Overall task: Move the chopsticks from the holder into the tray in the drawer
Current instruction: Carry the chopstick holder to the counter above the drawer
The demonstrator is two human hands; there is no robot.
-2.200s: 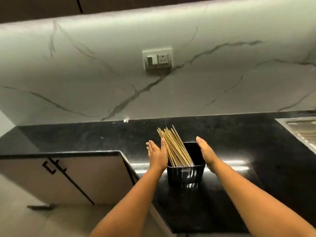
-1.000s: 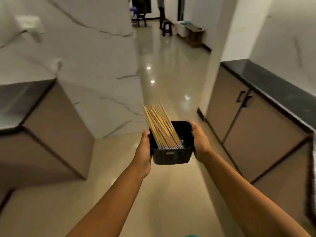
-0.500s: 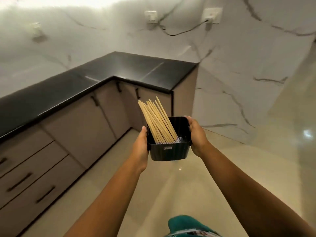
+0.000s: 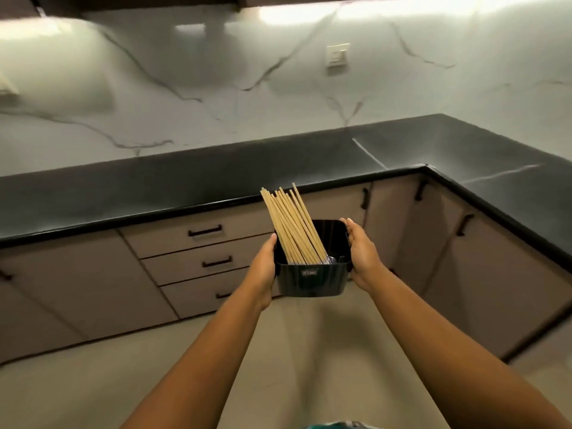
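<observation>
A black square holder (image 4: 312,281) is held in the air between both my hands, in front of the lower cabinets. Several pale wooden chopsticks (image 4: 289,224) stand in it, leaning to the upper left. My left hand (image 4: 263,267) presses against the holder's left side and my right hand (image 4: 362,255) clasps its right side. A stack of three drawers (image 4: 216,261) with black handles sits shut just behind the holder. No tray is visible.
A black L-shaped countertop (image 4: 185,187) runs across the view and turns toward me at the right. Beige cabinet doors (image 4: 483,274) line the right side. A marble wall with a switch plate (image 4: 337,55) rises behind. Beige floor (image 4: 93,382) lies below.
I lifted the holder from the counter with both hands and turned around through the kitchen. The view now faces the drawer stack, with the holder carried in front of it.
</observation>
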